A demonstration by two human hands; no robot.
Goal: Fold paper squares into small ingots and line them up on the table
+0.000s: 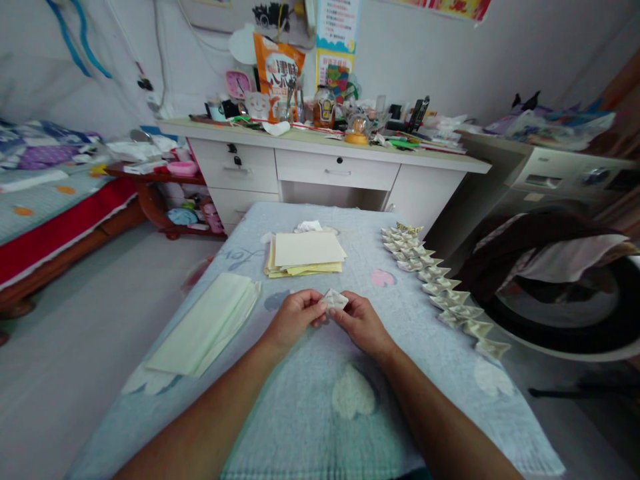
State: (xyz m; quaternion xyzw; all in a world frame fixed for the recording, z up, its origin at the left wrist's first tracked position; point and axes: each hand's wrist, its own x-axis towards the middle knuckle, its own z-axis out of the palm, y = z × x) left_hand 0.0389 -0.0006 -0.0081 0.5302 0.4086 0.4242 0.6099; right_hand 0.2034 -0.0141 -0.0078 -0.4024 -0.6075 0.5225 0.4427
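A small piece of folded paper, pale and roughly diamond-shaped, is held a little above the cloth-covered table. My left hand pinches its left corner between thumb and fingers. On the opposite corner my right hand has a similar pinch. Beyond the hands lies a stack of cream and yellow paper sheets. Left of my left hand rests a pile of pale green paper. Along the table's right side runs a long row of folded paper boats, nested close together.
A light blue patterned cloth covers the table. White crumpled tissue sits behind the paper stack. Farther back stands a white desk crowded with jars and packets. A front-loading washing machine is at right, a bed at left.
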